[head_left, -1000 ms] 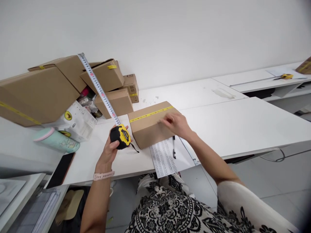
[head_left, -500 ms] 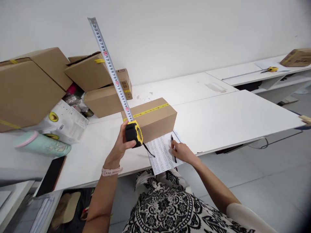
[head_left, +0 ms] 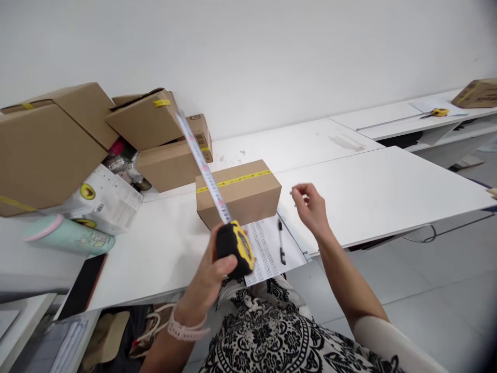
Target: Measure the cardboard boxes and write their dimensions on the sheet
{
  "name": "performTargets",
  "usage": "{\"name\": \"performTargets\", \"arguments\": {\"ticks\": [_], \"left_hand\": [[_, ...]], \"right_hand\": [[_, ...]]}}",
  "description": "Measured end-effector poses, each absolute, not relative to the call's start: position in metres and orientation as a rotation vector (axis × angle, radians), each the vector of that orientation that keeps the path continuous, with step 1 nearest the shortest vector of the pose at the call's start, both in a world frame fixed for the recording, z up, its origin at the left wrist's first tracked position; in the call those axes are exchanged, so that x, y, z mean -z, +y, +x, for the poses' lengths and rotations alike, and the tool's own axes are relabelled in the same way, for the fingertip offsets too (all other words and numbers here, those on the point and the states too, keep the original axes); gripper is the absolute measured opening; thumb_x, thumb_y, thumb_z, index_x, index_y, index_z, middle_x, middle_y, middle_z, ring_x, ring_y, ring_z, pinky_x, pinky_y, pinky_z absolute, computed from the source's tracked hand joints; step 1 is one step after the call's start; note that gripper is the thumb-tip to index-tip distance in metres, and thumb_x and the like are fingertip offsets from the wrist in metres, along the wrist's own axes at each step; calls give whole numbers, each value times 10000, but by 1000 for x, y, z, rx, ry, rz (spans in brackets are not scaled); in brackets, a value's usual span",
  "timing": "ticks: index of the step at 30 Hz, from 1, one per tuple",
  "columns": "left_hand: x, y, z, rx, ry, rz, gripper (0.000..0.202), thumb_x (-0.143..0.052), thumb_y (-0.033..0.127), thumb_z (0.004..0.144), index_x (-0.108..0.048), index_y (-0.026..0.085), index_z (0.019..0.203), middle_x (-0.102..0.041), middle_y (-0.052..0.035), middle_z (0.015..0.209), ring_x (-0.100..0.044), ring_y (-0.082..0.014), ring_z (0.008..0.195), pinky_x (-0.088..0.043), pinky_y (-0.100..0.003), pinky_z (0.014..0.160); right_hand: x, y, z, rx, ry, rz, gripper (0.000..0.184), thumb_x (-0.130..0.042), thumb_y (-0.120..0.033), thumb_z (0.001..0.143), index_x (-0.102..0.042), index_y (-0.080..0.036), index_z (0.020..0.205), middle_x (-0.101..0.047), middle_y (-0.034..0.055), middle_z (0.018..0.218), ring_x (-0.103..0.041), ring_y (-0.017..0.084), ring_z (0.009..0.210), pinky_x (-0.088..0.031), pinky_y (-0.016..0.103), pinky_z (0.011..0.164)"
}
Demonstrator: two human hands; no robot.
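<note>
My left hand (head_left: pixel 213 272) is wrapped round a black and yellow tape measure (head_left: pixel 235 251), held low over the table's front edge. Its blade (head_left: pixel 204 168) sticks out up and to the left, passing in front of a taped cardboard box (head_left: pixel 240 197). To the right of that box my right hand (head_left: pixel 312 207) is raised over the white table, fingers loosely curled and apart, with nothing visible in them. A black and clear pen (head_left: pixel 281 242) lies on the printed sheet (head_left: pixel 266 259), which sits in front of the box at the table edge.
Several cardboard boxes (head_left: pixel 50 150) are piled at the left, beside a white avocado-print box (head_left: pixel 111 199). A mint bottle (head_left: pixel 73 234) and a dark phone-like slab (head_left: pixel 83 285) lie nearer. Another tape measure (head_left: pixel 439 112) rests at the far right.
My left hand has lowered the tape measure and moved right, tilting the blade, and less of the blade shows. My right hand has let go of the pen and moved up and right.
</note>
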State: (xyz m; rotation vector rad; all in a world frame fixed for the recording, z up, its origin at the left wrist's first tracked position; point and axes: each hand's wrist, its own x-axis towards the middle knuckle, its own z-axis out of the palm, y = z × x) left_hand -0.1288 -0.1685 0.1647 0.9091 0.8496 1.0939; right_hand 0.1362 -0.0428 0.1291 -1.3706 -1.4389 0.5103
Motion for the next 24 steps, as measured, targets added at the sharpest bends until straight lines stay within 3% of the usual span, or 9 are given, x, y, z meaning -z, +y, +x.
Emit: {"name": "performTargets", "arguments": {"ticks": [2,5,10,13,18,24], "left_hand": [[-169,-186,-105,-945,796,793,684,-766,469,797,-449,282,1374,-612,-140,1263,-717,-323,957,-623,-405,674],[-176,-198,-78,-825,737,708,711,-811,478,746,-455,235,1312,-635,-122,1104,-732,-293,868,-616,-364,637],[-180,-210,-65,-753,683,671,725,-848,454,703,-454,232,1269,-605,-129,1145,-713,-259,838,-609,-354,606],[-179,-218,-63,-766,666,662,699,-828,460,729,-448,229,1269,-604,-111,1105,-712,-254,830,-601,-349,604],[-178,-228,-58,-780,671,633,687,-836,469,720,-438,217,1220,-613,-94,1061,-716,-245,811,-594,-351,620],[-181,-236,-53,-712,625,538,725,-874,432,673,-436,216,1209,-609,-87,1054,-703,-228,824,-588,-358,671]], "right_hand": [[-156,-15,127,-507,-1512,-1204,364,-421,-519,968,-596,-263,1158,-683,93,1229,-631,265,1134,-551,417,890],[-186,29,104,-606,-1737,-1026,476,-390,-530,996,-543,-266,1362,-552,84,1474,-524,254,1323,-463,442,1073],[-197,80,66,-799,-1944,-1052,508,-370,-404,1034,-493,-180,1472,-447,103,1586,-409,242,1451,-322,433,1208],[-193,98,52,-804,-1956,-1202,466,-386,-263,1021,-550,-130,1436,-487,127,1558,-446,255,1434,-343,434,1198],[-188,121,37,-685,-1990,-1328,386,-489,-84,922,-705,-61,1241,-666,173,1350,-607,269,1275,-460,375,1103],[-178,139,27,-612,-2015,-1343,301,-568,-29,831,-793,-120,1008,-760,126,1147,-686,262,1117,-523,377,1023]]}}
